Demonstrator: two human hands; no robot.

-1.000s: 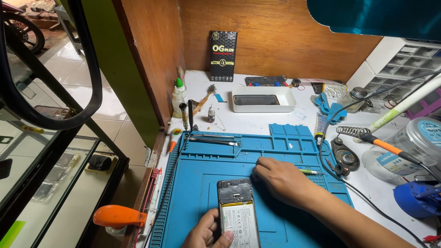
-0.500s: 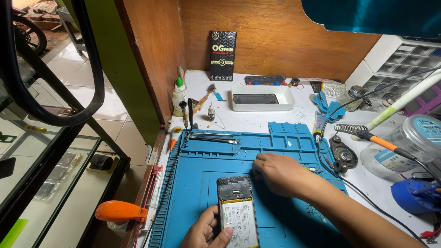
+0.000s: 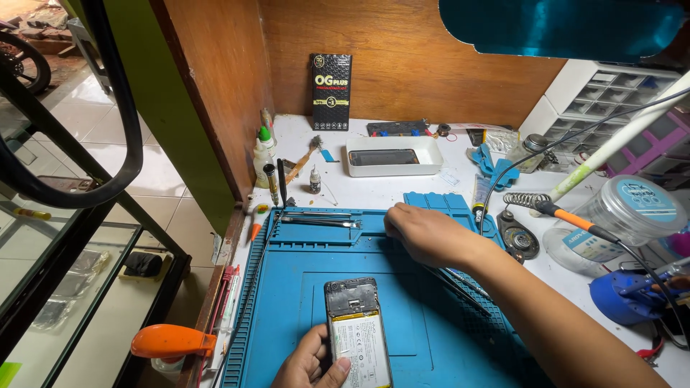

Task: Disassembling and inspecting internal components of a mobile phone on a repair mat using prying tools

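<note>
The left hand (image 3: 310, 363) is steadying an opened smartphone with its back cover off, showing a yellow-edged white battery and dark circuit board (image 3: 357, 332), at the near middle of the blue silicone repair mat (image 3: 287, 287). The thumb is lying against the phone's left edge and the fingers are curling under it, a light closed grip on the phone.

The right hand (image 3: 424, 233) is reaching to the far side of the mat, knuckles up, fingertips curled down near the mat's far tray section, just right of the silver metal tweezers (image 3: 320, 219) lying across the far left of the mat. Whether its grip has hold of anything small cannot be told; the fingers are hiding what is beneath them.

To do this well, the left hand should be keeping the phone flat and still so that no loose part slides off the board, while the right is picking with fingertips only, lifting straight up. Thin dark probe tools (image 3: 460, 280) are lying on the mat under the right forearm, and an orange-handled soldering iron (image 3: 568, 218) is resting on the white desk (image 3: 402, 190) to the right; the sleeve should be staying clear of both.
</note>
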